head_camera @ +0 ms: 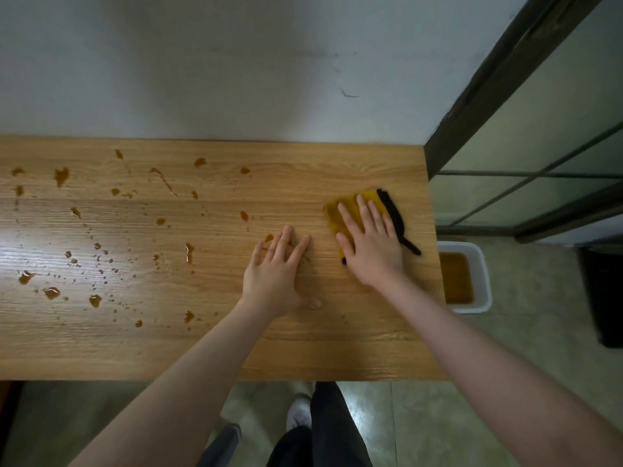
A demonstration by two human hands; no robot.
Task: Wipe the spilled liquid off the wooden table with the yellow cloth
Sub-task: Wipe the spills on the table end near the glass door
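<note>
The yellow cloth (350,214) is pressed flat under the straight-fingered right hand (372,246). The left hand (274,271) is laid released on the bench (303,348) beside it. Spilled liquid (94,257) is scattered left of that hand.

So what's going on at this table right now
A person is cleaning brown liquid off a wooden table. Their right hand presses flat on a yellow cloth with black trim near the table's right end, while the left hand rests flat on the bare wood beside it. Most of the spill is still there, scattered as drops and small puddles across the left and middle. A white tub of brown liquid sits on the floor past the right edge.
</note>
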